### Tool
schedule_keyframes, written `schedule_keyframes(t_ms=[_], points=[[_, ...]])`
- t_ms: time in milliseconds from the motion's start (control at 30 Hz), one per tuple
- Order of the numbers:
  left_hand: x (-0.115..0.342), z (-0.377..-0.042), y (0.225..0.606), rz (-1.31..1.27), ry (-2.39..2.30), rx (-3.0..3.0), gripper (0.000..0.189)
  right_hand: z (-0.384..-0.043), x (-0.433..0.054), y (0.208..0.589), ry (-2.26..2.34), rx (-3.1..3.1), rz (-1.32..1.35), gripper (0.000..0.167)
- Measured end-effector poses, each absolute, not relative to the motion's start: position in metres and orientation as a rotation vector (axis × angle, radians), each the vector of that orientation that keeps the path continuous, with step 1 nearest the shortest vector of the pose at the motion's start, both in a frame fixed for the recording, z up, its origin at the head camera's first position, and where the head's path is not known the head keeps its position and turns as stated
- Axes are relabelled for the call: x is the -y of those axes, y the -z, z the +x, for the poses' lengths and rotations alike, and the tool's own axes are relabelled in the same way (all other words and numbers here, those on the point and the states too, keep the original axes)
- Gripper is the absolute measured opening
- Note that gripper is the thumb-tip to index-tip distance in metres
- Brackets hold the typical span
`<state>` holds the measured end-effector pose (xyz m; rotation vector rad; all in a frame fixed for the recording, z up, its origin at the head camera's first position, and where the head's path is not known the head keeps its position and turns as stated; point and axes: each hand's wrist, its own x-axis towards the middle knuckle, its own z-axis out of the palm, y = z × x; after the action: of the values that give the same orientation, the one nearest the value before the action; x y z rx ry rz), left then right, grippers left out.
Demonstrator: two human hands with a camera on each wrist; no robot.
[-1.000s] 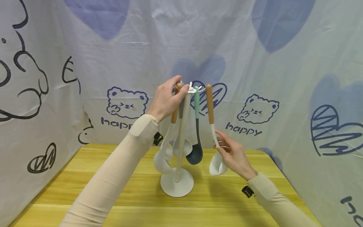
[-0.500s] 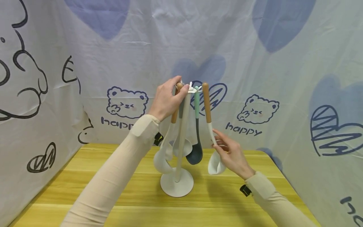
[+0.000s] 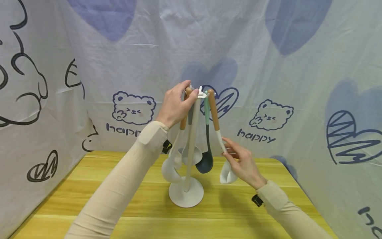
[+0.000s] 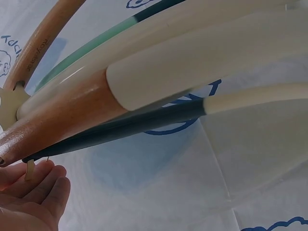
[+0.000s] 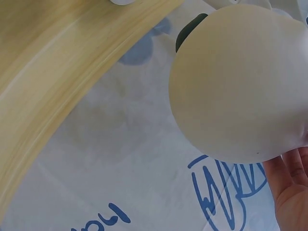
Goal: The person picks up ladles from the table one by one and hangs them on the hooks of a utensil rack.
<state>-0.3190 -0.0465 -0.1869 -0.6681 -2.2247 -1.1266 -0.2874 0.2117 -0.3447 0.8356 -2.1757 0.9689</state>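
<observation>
My right hand (image 3: 243, 162) pinches the white neck of a ladle with a wooden handle (image 3: 214, 111). Its pale round bowl (image 5: 236, 86) fills much of the right wrist view. At the top of a white utensil rack (image 3: 194, 132), my left hand (image 3: 177, 104) grips the rack's head, thumb in front. Fingers (image 4: 53, 187) appear beside a hook in the left wrist view. The ladle's handle top meets the rack's right side at a hook (image 4: 18, 85); whether it is hooked on, I cannot tell. Another wood-handled white ladle (image 3: 171, 169) hangs under my left hand.
A dark ladle with a green handle (image 3: 207, 109) hangs at the rack's right rear. Behind the pole hangs a pale utensil with a dark handle (image 4: 130, 127). The rack's round base (image 3: 186, 200) stands on a wooden table (image 3: 143, 212), with printed cloth (image 3: 191, 39) around it.
The right hand has brought the ladle's handle top leftward to the rack, tilting the handle, while the bowl stays about in place. My left hand and the rack have not visibly moved.
</observation>
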Motion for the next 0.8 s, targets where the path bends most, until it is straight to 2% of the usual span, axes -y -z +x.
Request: schedule_keyframes(t_ms=[800], points=[[0.049,-0.318,0.187,-0.675,1.101,2.252,0.061,-0.287,-0.189,0.355,-1.04,2.185,0.874,0.058]])
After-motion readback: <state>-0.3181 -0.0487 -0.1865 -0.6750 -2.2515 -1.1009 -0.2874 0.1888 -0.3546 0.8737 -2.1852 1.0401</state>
